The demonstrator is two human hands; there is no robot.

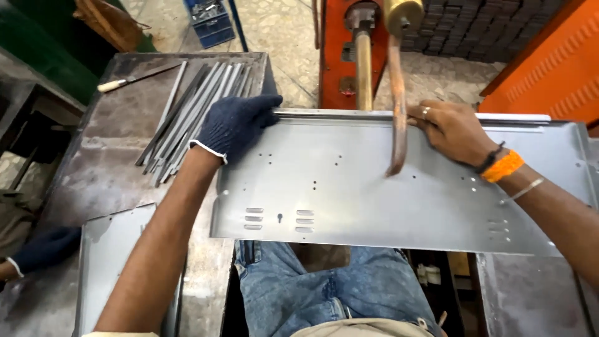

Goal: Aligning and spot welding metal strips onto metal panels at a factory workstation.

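Note:
A wide grey sheet-metal panel (374, 193) with small holes and short slots lies flat in front of me, over my lap. My left hand (236, 125), in a dark blue knit glove, presses on the panel's far left corner and grips its folded rim. My bare right hand (450, 130), with a ring and an orange wristband, holds the far rim near the middle. Between my hands a bent copper electrode arm (397, 106) comes down from an orange machine (349, 50) and its tip touches the panel.
A steel bench (106, 162) at the left bears a bundle of thin metal strips (187, 118) and a file with a pale handle (134, 79). Another grey panel (118, 262) lies lower left, near another person's gloved hand (43, 249). Dark stacked parts (480, 25) sit behind.

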